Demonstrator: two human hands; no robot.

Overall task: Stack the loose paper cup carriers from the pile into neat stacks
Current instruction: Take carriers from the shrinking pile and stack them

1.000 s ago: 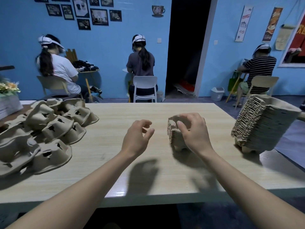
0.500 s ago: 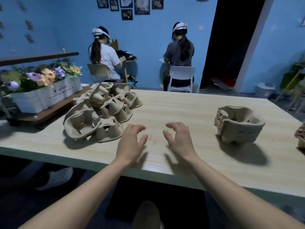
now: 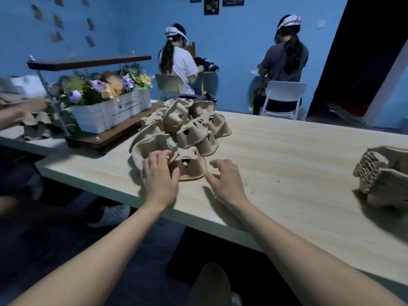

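Loose pile of paper cup carriers (image 3: pixel 183 129) at the left part of the wooden table (image 3: pixel 298 155), upside down and tumbled over each other. Left hand (image 3: pixel 160 175) at the near edge of the pile, fingers curved onto the nearest carrier (image 3: pixel 189 164), touching its rim; firm grip or not, cannot tell. Right hand (image 3: pixel 227 180) just right of the pile, low over the table, fingers spread and relaxed, holding nothing. Hands apart from each other. Neat stack of carriers (image 3: pixel 382 175) far right of the pile, well apart. White flower box (image 3: pixel 110 111) left of the pile.
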